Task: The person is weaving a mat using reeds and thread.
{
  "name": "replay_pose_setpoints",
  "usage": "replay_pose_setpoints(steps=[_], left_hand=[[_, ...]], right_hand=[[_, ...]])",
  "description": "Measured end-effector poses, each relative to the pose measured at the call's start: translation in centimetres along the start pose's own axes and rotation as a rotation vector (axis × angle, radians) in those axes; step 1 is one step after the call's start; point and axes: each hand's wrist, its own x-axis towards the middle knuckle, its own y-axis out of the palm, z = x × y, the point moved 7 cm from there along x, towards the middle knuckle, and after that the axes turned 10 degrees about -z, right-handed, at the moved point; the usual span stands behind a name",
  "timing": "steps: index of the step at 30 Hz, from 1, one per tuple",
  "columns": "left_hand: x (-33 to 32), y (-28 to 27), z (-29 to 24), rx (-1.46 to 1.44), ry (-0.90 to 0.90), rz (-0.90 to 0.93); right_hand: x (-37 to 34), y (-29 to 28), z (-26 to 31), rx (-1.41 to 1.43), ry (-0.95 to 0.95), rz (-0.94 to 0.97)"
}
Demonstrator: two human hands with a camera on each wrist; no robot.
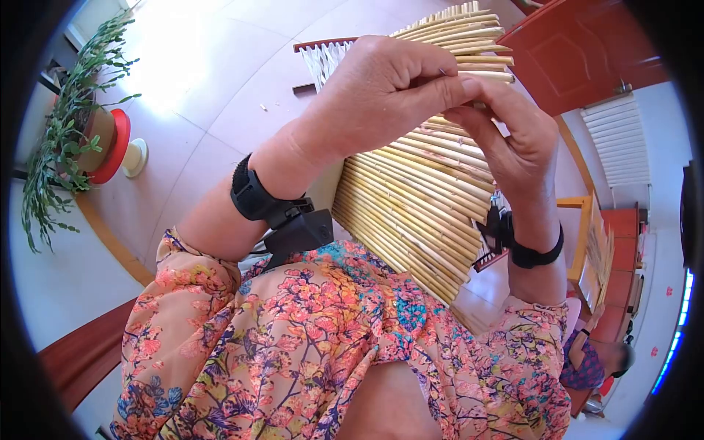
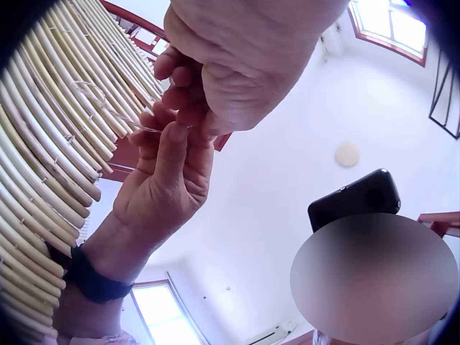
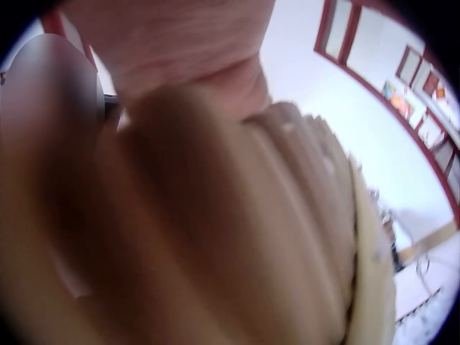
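Note:
A mat of pale yellow stalks [image 1: 414, 202], bound side by side with string, stands tilted in front of the person's body. Above it my left hand [image 1: 392, 95] and my right hand [image 1: 517, 136] meet at the fingertips, thumbs against fingers. A thin thread [image 2: 123, 118] runs from the mat's face to the pinched fingers in the left wrist view. Both hands appear to pinch it, though its end is hidden between them. In the right wrist view, blurred stalks [image 3: 215, 215] fill the foreground and hide the fingers.
A green plant [image 1: 66, 139] stands at the left beside a red round rim [image 1: 117, 147]. Behind the left hand is a white slatted thing [image 1: 323, 62] with a dark red edge. A yellow wooden frame [image 1: 578, 242] and another person [image 1: 587, 363] are at the right.

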Motion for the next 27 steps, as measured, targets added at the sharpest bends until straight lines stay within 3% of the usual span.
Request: replay_pose_setpoints(steps=[2, 7, 10, 13, 16, 20, 22, 27], left_hand=[[-0.1, 0.2, -0.1, -0.004, 0.005, 0.010], [-0.3, 0.5, 0.3, 0.025, -0.052, 0.148], [0.3, 1.0, 0.5, 0.089, 0.074, 0.268], [2.5, 0.3, 3.7, -0.078, 0.015, 0.149], [5.2, -0.3, 7.1, 0.426, 0.348, -0.067], [8.0, 2.6, 11.5, 0.301, 0.365, 0.007], [8.2, 5.6, 14.7, 0.107, -0.081, 0.384], [10.0, 6.4, 15.5, 0.158, -0.064, 0.214]], right_hand=[[-0.8, -0.2, -0.8, 0.032, 0.112, -0.049], [-1.4, -0.5, -0.5, 0.050, 0.109, 0.007], [-1.7, -1.5, -0.2, -0.047, 0.161, 0.036], [-1.9, -3.4, -0.3, -0.018, 0.235, -0.030], [-2.2, -5.6, 1.0, -0.009, 0.197, -0.161], [-3.0, -6.3, 1.0, 0.124, 0.185, -0.211], [-3.5, -6.6, 1.1, 0.273, 0.249, -0.282], [-5.7, -7.4, 0.0, 0.329, 0.430, -0.361]])
